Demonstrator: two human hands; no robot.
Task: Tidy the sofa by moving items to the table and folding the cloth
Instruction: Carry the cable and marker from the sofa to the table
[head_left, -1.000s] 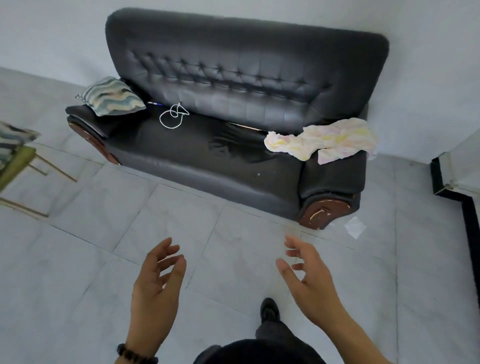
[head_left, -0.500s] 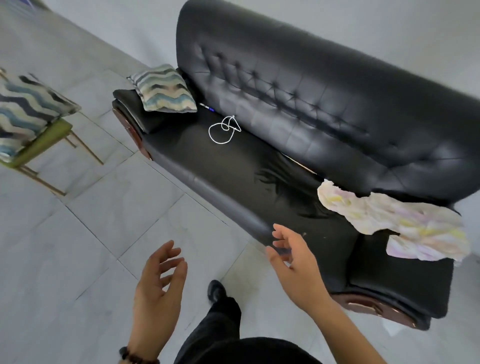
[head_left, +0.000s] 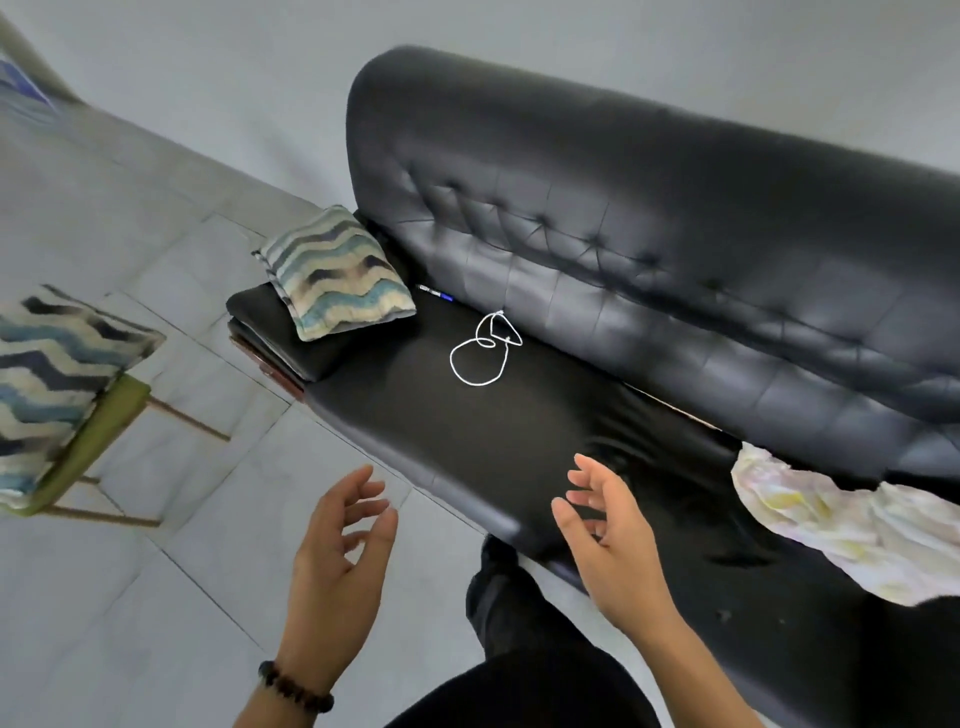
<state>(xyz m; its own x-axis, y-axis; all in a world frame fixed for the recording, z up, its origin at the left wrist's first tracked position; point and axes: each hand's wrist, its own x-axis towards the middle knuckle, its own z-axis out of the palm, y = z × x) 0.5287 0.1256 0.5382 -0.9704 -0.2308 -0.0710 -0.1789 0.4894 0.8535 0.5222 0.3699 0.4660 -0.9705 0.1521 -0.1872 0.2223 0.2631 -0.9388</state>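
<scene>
Head view — left hand (head_left: 337, 561), right hand (head_left: 613, 540) empty, fingers (head_left: 356, 484) spread; cord (head_left: 487, 340), pen (head_left: 436, 293), cloth (head_left: 831, 525) on sofa (head_left: 623, 234).

Grey tiled floor (head_left: 156, 597) left and near. Plain grey wall (head_left: 234, 78) far. Zigzag cushion (head_left: 47, 374) on green stool (head_left: 111, 415), left edge.

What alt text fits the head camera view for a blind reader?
An open left hand and open right hand hover before a black sofa bearing a looped white cord, a pen, a striped cushion and crumpled cloth.
</scene>
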